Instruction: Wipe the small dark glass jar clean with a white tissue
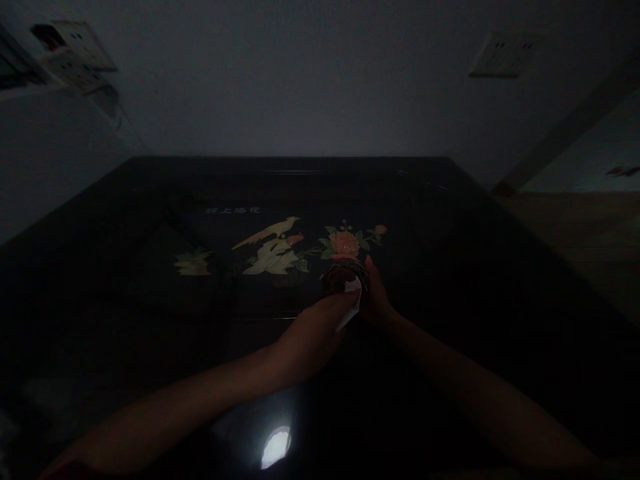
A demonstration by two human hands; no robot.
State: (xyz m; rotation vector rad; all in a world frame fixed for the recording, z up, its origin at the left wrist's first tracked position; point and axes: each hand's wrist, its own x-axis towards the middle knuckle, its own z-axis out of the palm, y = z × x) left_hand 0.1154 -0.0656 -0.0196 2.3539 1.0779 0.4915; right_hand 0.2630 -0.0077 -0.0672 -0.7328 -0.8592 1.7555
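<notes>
In the dim light, my right hand (377, 297) curls round the right side of a small dark-brown round vessel (334, 275), which looks like a cup or jar. Its mouth faces me, and a patterned or ridged rim shows faintly. My left hand (317, 333) pinches a thin white piece of tissue or cloth (353, 285) at the vessel's opening. Part of the white piece hangs below the left fingers. Both hands are over the near middle of a glossy black table (240, 373). The fingers on the vessel's far side are hidden.
The tabletop bears a picture of a yellow bird (273, 232), an orange flower (345, 243) and several characters (233, 211). A bright lamp reflection (276, 447) lies near the front. Behind the table stands a pale wall (300, 80) with sockets (507, 55) at right and left.
</notes>
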